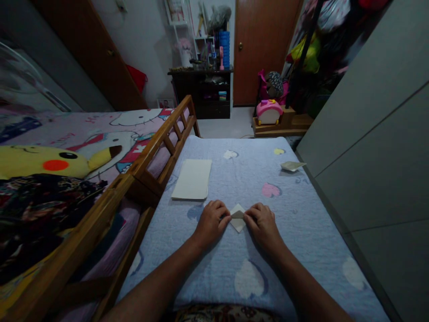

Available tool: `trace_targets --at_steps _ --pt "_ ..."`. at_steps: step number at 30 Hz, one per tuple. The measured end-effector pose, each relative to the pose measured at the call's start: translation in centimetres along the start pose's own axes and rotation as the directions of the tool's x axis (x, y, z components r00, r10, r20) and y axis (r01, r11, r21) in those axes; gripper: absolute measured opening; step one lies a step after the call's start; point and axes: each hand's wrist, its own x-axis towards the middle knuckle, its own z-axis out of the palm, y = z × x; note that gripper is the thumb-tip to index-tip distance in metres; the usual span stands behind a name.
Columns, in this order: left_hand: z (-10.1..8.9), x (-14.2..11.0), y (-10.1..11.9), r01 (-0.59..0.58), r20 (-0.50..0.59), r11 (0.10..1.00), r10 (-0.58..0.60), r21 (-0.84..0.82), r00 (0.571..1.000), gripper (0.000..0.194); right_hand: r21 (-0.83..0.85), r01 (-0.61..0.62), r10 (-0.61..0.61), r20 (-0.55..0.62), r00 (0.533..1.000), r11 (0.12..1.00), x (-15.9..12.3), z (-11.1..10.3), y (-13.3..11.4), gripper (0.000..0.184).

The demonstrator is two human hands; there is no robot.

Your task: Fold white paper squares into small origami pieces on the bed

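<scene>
A small folded sheet of paper, diamond-shaped, lies on the blue bedspread in front of me. One flap across its middle stands partly raised. My left hand pinches its left corner between thumb and fingers. On the opposite corner, my right hand grips the paper the same way. The fingers cover both side corners. Beyond my left hand rests a stack of white paper. A separate folded paper piece sits near the far right edge of the bed.
A wooden bed rail runs along the left side, with a yellow plush toy on the bed behind it. Tall pale cabinet doors border the right. A dark cabinet and a pink toy case stand at the back.
</scene>
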Motion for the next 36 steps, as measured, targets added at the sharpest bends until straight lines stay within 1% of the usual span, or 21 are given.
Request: trace_targets --at_steps 4,7,13,21,24,29,36 --pt "0.1 0.1 0.0 0.066 -0.012 0.998 -0.066 0.005 0.998 0.008 0.030 0.007 -0.005 -0.089 0.996 1.000 0.0 0.3 -0.1 0.018" --pt "0.3 0.0 -0.2 0.082 -0.036 0.996 -0.081 0.031 0.996 0.006 0.010 -0.020 0.021 -0.108 0.994 1.000 0.0 0.5 0.0 0.017" --pt "0.4 0.2 -0.1 0.100 -0.025 0.989 -0.098 0.112 0.995 0.007 -0.053 -0.073 0.067 -0.100 0.993 0.996 0.2 0.5 -0.3 0.014" --pt "0.3 0.5 0.8 0.162 -0.003 0.965 -0.164 0.205 0.986 0.012 -0.123 -0.134 0.127 -0.065 0.990 0.983 0.7 0.3 -0.9 0.013" --pt "0.4 0.6 1.0 0.182 0.003 0.958 -0.187 0.222 0.982 0.013 -0.148 -0.158 0.153 -0.046 0.987 0.976 0.8 0.2 -1.1 0.012" --pt "0.7 0.7 1.1 0.208 -0.022 0.947 -0.209 0.245 0.978 0.012 -0.169 -0.218 0.220 -0.010 0.975 0.961 1.1 0.1 -1.4 0.013" --pt "0.7 0.7 1.0 0.208 -0.036 0.948 -0.206 0.240 0.978 0.012 -0.186 -0.226 0.230 0.001 0.973 0.956 1.3 -0.1 -1.5 0.014"
